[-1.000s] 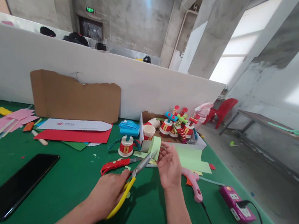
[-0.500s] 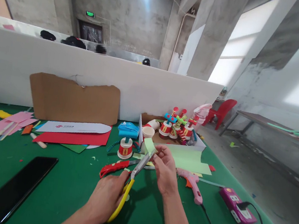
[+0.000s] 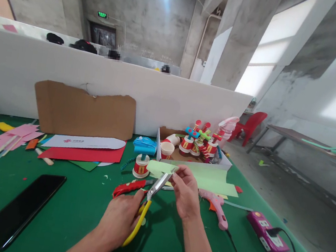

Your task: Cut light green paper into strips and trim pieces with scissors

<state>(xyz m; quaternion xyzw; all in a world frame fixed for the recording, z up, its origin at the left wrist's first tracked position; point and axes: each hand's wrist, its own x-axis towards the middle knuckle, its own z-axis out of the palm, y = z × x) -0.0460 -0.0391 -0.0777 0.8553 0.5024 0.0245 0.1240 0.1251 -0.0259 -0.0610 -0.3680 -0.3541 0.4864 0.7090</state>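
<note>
My left hand is closed around the yellow handles of a pair of scissors, whose blades point up and to the right. Between finger and thumb, my right hand pinches a pale green paper piece at the blade tips. The paper covers part of a paper-cup figure with a blue top and coiled paper arms. Just beyond the left hand lies a red-handled cutter or knife on the green table. Right of my right hand rests a pink glue gun.
Behind my hands stands a shallow box with several cup figures and a loose paper cup. A black phone lies at left, a purple power strip at right. Cardboard leans on the white partition.
The green paper has swung from upright at the blade tips to lying nearly level, reaching left toward the cup figure. Both hands have kept their places and grips.
</note>
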